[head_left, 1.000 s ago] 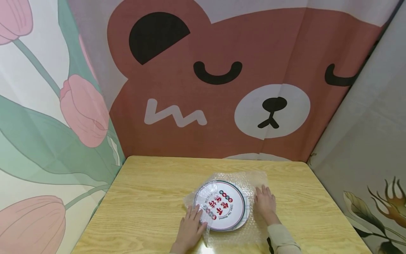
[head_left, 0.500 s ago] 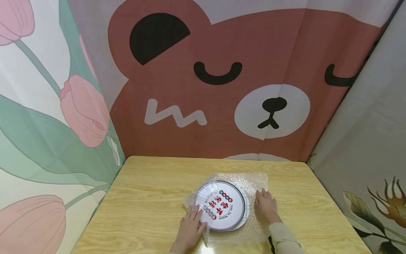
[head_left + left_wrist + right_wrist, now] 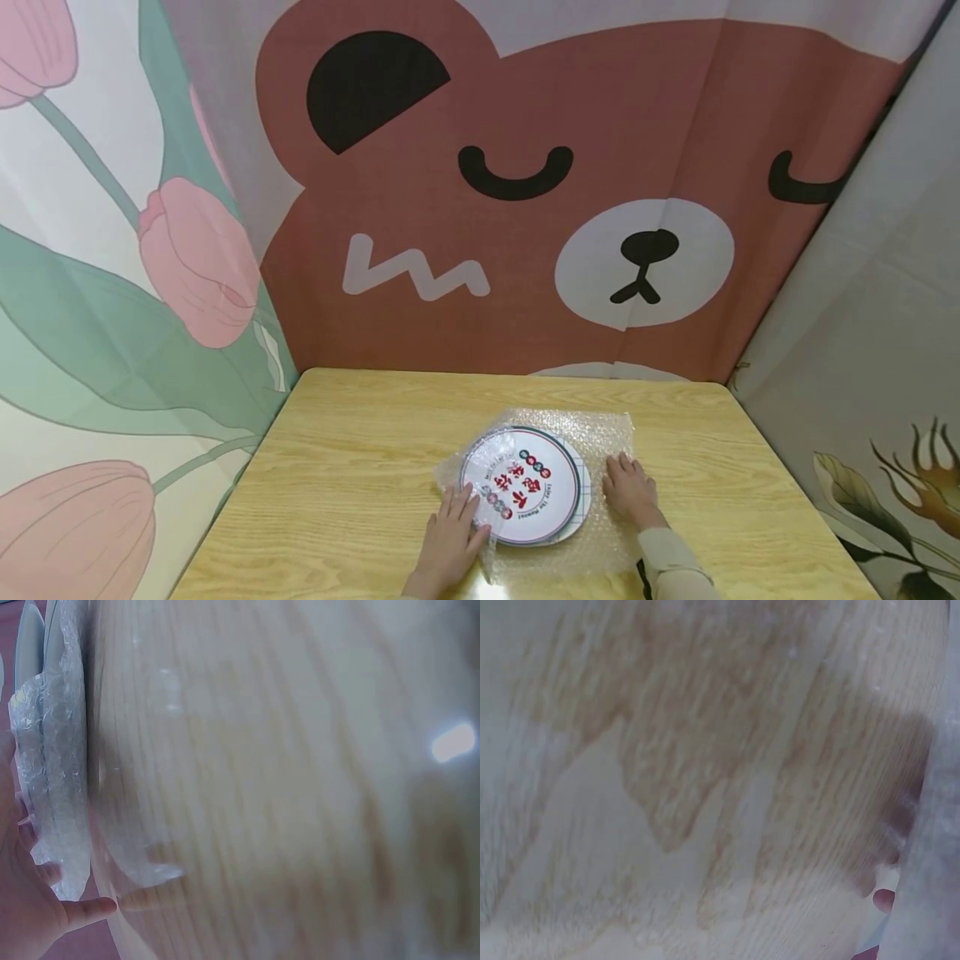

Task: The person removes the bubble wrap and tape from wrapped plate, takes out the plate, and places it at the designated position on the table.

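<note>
A round white plate (image 3: 551,467) with red characters and a dark rim lies on a second plate (image 3: 583,500) with a grid pattern. Bubble wrap (image 3: 603,433) spreads under both, and a flap of it covers the top plate's left part. My left hand (image 3: 447,537) rests on that flap at the plate's lower left edge, fingers extended. In the left wrist view, the wrapped plate rims stand beside my fingers and thumb. My right hand (image 3: 632,492) lies on the wrap's right side, apart from the plates. The right wrist view shows blurred wrap (image 3: 934,862) at its edge.
A light wood table (image 3: 360,467) carries everything. Behind it hangs a curtain (image 3: 420,325) with a brown bear; a tulip-print curtain (image 3: 90,350) lines the left side and a pale one (image 3: 862,292) the right.
My right hand has shifted slightly toward me along the wrap's right side. The left hand and the plates have stayed in place.
</note>
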`<action>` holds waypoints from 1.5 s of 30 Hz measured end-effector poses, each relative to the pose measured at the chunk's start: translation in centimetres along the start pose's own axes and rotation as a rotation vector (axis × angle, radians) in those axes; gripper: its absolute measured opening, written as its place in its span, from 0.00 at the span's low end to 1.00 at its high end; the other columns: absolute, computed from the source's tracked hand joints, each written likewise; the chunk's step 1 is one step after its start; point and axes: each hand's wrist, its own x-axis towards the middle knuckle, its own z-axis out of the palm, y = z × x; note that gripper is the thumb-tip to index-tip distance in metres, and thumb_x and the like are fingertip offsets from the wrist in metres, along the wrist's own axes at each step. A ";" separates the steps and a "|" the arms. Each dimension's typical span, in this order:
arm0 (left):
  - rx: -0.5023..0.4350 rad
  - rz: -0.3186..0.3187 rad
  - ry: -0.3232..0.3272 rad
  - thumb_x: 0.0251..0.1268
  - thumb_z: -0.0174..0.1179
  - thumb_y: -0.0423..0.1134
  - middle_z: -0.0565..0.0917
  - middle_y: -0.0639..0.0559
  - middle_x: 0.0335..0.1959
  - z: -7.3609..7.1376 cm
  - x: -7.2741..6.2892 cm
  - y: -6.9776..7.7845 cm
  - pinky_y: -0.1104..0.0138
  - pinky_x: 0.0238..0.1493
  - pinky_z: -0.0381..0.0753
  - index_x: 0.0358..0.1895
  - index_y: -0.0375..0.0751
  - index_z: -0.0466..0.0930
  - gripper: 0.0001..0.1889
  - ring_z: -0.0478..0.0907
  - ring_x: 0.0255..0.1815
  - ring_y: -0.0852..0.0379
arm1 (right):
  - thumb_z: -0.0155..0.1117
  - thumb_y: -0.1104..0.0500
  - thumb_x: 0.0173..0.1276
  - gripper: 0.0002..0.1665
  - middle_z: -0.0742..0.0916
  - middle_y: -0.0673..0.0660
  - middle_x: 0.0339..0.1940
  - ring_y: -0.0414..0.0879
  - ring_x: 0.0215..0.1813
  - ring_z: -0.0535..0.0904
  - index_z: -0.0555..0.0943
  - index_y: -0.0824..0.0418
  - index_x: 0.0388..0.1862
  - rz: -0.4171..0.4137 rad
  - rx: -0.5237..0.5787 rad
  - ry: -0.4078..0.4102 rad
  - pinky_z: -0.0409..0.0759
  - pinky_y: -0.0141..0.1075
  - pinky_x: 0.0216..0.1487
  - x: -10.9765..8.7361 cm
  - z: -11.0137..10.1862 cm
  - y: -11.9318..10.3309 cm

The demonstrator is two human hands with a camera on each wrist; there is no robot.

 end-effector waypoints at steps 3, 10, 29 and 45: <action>0.002 0.003 0.003 0.65 0.45 0.53 0.62 0.43 0.64 0.1 0.0 -0.1 0.37 0.49 0.61 0.59 0.35 0.68 0.28 0.50 0.65 0.38 | 0.44 0.55 0.68 0.25 0.65 0.73 0.61 0.71 0.60 0.57 0.66 0.68 0.59 0.013 -0.029 -0.026 0.60 0.67 0.48 0.0 -0.2 -0.2; 0.005 0.007 0.011 0.65 0.44 0.55 0.62 0.43 0.64 0.3 -0.1 -0.2 0.37 0.49 0.62 0.59 0.36 0.68 0.29 0.50 0.65 0.38 | 0.46 0.56 0.67 0.27 0.64 0.74 0.61 0.72 0.60 0.56 0.63 0.71 0.60 0.026 -0.018 -0.057 0.58 0.67 0.50 0.1 -0.3 -0.3; 0.005 0.000 -0.006 0.65 0.45 0.53 0.62 0.43 0.64 0.1 0.0 -0.1 0.37 0.49 0.62 0.59 0.35 0.67 0.28 0.50 0.65 0.37 | 0.53 0.59 0.61 0.29 0.63 0.73 0.62 0.69 0.61 0.56 0.66 0.72 0.59 0.001 -0.050 0.071 0.54 0.65 0.55 -0.1 -0.9 -0.6; 0.002 0.000 -0.001 0.64 0.45 0.53 0.62 0.43 0.64 0.2 0.0 -0.2 0.37 0.49 0.62 0.59 0.35 0.68 0.28 0.50 0.65 0.37 | 0.54 0.62 0.60 0.15 0.79 0.67 0.42 0.62 0.49 0.71 0.76 0.70 0.43 -0.017 -0.046 0.210 0.68 0.56 0.44 0.3 -0.8 -0.9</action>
